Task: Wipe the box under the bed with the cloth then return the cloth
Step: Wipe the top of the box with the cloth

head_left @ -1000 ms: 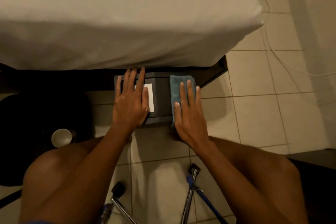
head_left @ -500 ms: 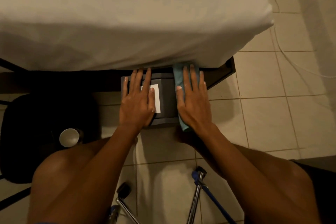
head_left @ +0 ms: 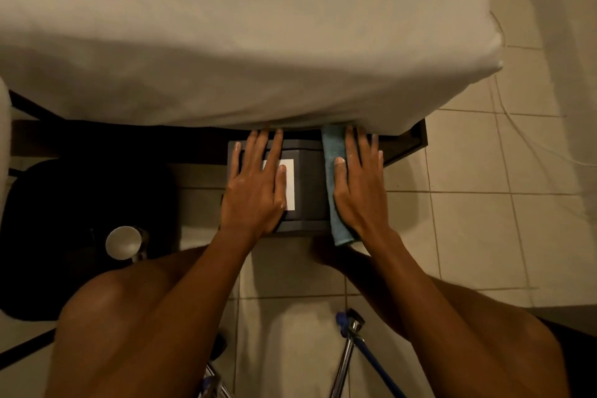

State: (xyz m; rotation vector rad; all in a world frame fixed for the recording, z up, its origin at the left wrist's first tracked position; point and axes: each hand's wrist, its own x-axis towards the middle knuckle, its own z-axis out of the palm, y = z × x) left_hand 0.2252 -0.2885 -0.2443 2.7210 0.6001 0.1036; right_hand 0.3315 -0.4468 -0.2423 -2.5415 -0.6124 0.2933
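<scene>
Dark grey box [head_left: 308, 186] seems stiff to me: left hand [head_left: 255, 194] flat on top, right hand [head_left: 360, 194] flat, pressing limp blue cloth [head_left: 332, 145]

Blue cloth [head_left: 332, 178], dark grey box [head_left: 308, 184], white label [head_left: 290, 184]

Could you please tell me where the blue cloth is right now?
In the head view, the cloth lies along the right side of the grey box, pressed flat under the right hand, with its far end at the bed edge.
</scene>
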